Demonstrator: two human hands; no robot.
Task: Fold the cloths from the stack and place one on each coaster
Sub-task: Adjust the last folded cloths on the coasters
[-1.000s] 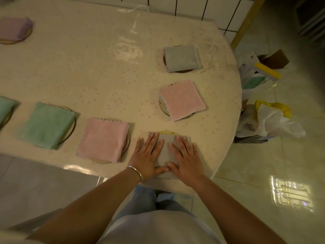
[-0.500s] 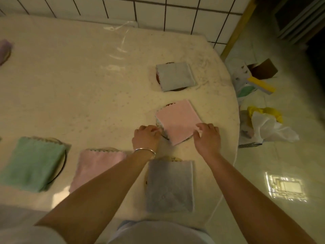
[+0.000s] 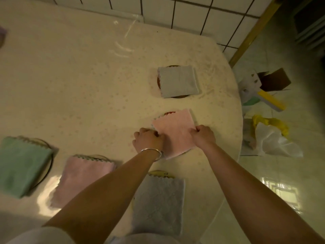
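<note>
A folded pink cloth (image 3: 175, 128) lies tilted on a round coaster (image 3: 169, 113) near the table's right side. My left hand (image 3: 148, 140) pinches its left edge and my right hand (image 3: 204, 135) pinches its right corner, fingers curled. Just below, a folded grey cloth (image 3: 158, 205) covers a coaster (image 3: 161, 173) by the near edge. Farther off, another grey cloth (image 3: 177, 81) sits on a dark coaster (image 3: 159, 83). To the left lie a pink cloth (image 3: 80, 176) and a green cloth (image 3: 21, 164), each on a coaster.
The round table (image 3: 79, 85) has a glossy cream cover and stands against a tiled wall (image 3: 193, 13). On the floor at right are bags and boxes (image 3: 269, 134). A purplish cloth (image 3: 2, 35) shows at the far left edge.
My hands left the grey cloth by the near edge, moved up to the pink cloth and took hold of its two sides. The view shifted toward the wall.
</note>
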